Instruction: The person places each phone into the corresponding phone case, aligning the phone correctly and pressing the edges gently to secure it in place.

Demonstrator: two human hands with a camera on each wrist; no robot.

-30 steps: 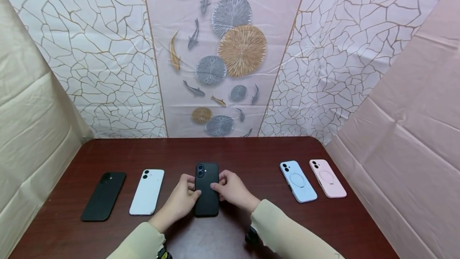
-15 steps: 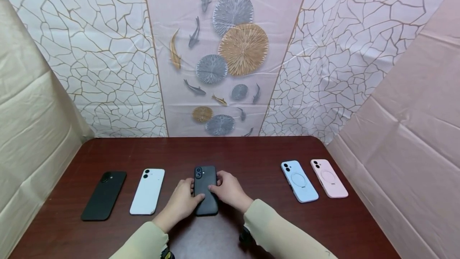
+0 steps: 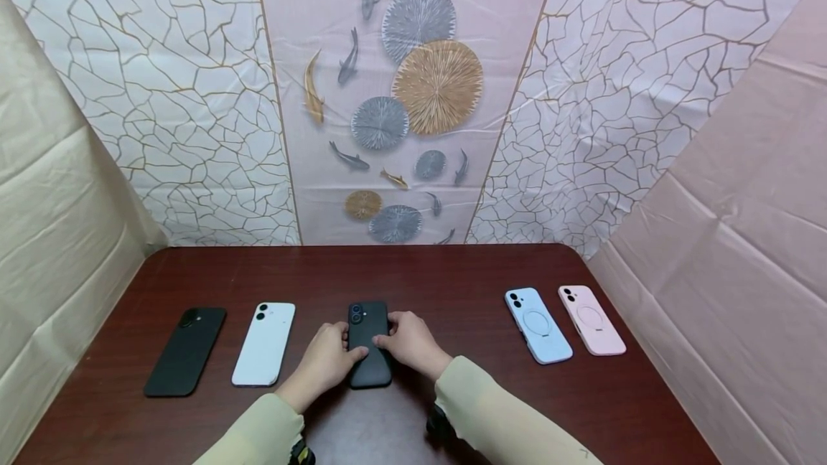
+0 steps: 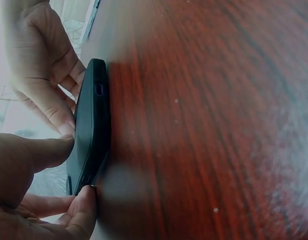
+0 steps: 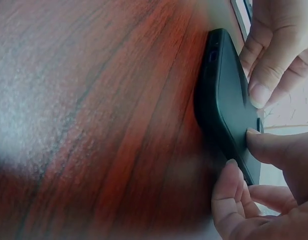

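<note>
A black phone point(image 3: 367, 334) in a dark case stands out at the middle of the table, back side up, its twin camera lenses at the far left corner. My left hand point(image 3: 326, 357) pinches its left edge, thumb pressed on the back. On the opposite edge my right hand point(image 3: 415, 343) grips it the same way. In the left wrist view the port end of the phone point(image 4: 91, 115) faces the camera. The right wrist view shows fingertips point(image 5: 228, 172) curled at the edge of the case point(image 5: 231, 100). The screen side is hidden.
To the left lie a black phone or case point(image 3: 186, 354) and a white phone point(image 3: 263, 345). A light blue phone or case point(image 3: 538, 326) and a pink one point(image 3: 591, 321) lie at right, each with a ring on its back. Patterned cloth point(image 3: 413, 128) hangs behind the table point(image 3: 452, 271).
The held phone's far end has shifted slightly toward me. My left thumb has slid further onto its back, and my right hand has moved a little left. The other phones stay put.
</note>
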